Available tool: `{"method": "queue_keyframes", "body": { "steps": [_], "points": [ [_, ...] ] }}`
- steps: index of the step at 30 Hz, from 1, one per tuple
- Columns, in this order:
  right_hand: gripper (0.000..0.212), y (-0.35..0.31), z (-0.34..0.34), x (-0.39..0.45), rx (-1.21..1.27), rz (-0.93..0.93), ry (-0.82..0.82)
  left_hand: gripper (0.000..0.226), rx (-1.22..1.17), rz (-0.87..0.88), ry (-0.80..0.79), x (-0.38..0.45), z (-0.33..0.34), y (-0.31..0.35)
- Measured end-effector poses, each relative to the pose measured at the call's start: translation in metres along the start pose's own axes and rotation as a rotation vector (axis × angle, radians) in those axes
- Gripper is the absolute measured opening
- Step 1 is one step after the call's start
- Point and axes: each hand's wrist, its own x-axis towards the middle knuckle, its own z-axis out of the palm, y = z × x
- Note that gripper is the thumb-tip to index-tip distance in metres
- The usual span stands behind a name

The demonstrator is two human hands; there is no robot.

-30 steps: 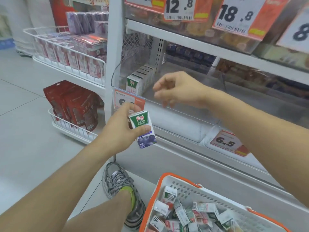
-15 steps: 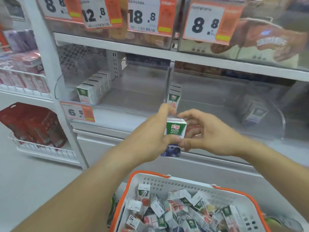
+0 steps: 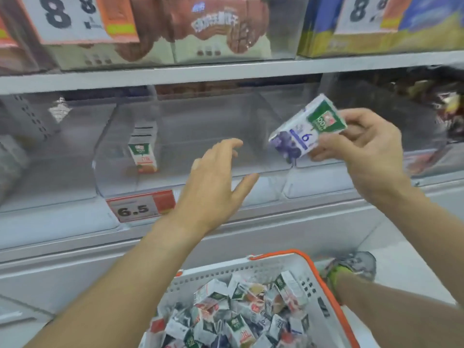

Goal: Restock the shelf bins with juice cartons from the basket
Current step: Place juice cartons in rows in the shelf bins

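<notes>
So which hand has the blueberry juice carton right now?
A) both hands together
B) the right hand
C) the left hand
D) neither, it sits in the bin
B: the right hand pinches the tilted blueberry carton in front of the clear bin, while the left hand is spread open and holds nothing.

We see bright, even overhead store light with faint shadows. Motion blur smears the price tags (image 3: pixel 75 18) at eleven o'clock and the basket (image 3: pixel 324 292) at six; shelf edges (image 3: pixel 226 71) bow from wide-angle distortion.
</notes>
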Motion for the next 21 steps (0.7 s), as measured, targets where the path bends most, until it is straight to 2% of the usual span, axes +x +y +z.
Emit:
{"method": "queue_keyframes", "body": {
  "steps": [2,4,8,13,18,21],
  "points": [
    [0.029,-0.005,-0.027,0.021,-0.079,-0.035,0.079,0.049,0.143,0.047,-0.064,0.005,0.012,-0.008],
    [0.031,-0.008,-0.046,0.046,-0.198,0.038,0.057,0.040,0.258,0.069,-0.108,0.008,0.021,-0.012],
    [0.044,0.012,-0.047,0.093,-0.471,0.290,-0.116,0.019,0.306,0.077,0.003,0.009,0.031,-0.009],
    [0.043,0.066,-0.013,0.120,-0.564,0.493,-0.325,0.018,0.321,0.093,0.071,0.007,0.040,-0.015],
    [0.037,0.100,0.005,0.127,-0.684,0.454,-0.253,0.017,0.319,0.123,0.112,0.008,0.043,-0.017],
    [0.061,0.098,0.001,0.125,-0.642,0.473,-0.216,0.017,0.326,0.131,0.123,0.007,0.044,-0.018]
  ]
}}
